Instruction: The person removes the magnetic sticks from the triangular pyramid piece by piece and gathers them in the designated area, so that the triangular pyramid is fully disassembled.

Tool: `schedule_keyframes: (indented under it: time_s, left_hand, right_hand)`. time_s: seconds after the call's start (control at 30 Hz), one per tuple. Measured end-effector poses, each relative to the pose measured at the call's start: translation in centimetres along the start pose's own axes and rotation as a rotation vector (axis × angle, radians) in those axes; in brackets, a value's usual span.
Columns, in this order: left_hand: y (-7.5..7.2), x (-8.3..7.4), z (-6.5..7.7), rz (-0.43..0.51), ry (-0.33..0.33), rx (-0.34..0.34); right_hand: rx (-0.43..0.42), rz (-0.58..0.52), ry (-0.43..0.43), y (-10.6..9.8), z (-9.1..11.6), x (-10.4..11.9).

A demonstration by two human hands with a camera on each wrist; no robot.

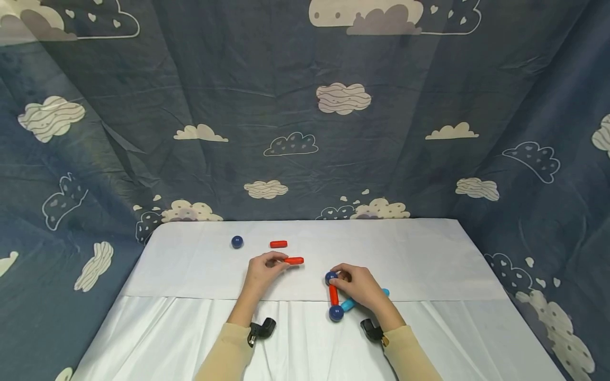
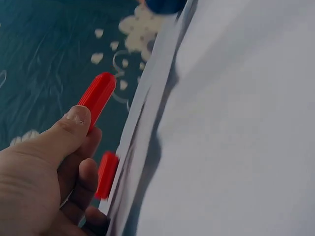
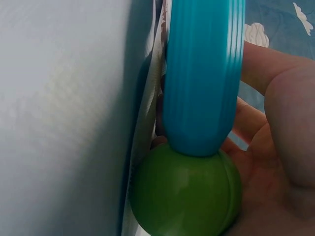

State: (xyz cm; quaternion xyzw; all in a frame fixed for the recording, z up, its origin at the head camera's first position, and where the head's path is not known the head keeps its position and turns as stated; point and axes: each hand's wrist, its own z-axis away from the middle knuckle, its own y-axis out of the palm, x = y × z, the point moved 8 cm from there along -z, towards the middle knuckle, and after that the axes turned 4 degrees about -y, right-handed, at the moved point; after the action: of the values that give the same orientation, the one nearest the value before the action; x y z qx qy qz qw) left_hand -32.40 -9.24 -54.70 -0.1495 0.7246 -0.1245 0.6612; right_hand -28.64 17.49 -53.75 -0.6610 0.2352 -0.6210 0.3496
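Head view: pinching a red ribbed plastic-looking rod (image 1: 296, 261) with the left hand (image 1: 265, 270) above a white table (image 1: 410, 254), gripping, well apart, a glossy dark-blue ball (image 1: 330, 278) on a rod-and-ball frame (image 1: 334, 296) with the right hand (image 1: 360, 288). Left wrist view: leaving the rod's tip (image 2: 107, 80) bare, probably best aiming it squarely. Right wrist view: showing a light-blue ribbed rod (image 3: 203, 73) meeting a smooth green ball (image 3: 184, 194), likely needing steadying.

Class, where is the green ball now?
In the right wrist view, the green ball is low, right of centre, at the lower end of the blue rod, beside the right hand.
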Motion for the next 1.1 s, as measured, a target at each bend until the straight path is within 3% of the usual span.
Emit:
schedule_keyframes:
  time_s: [0.17,0.47,0.7,1.1]
  left_hand:
    - [-2.3,0.9,-0.9,-0.023,-0.028,-0.114]
    - [-3.2,1.3,-1.8,-0.099,-0.035,-0.184]
    - [-3.3,1.4,-2.3,-0.171,-0.04,-0.199]
    - [-3.1,1.2,-3.0,-0.229,0.029,-0.185]
  right_hand:
    - [-0.003,-0.001,-0.01,0.0,0.0,-0.1]
    - [-0.006,0.003,-0.001,-0.2,0.0,0.0]
    - [-0.003,-0.002,0.0,-0.1,0.1,0.1]
    - [-0.01,0.005,0.001,-0.1,0.1,0.0]
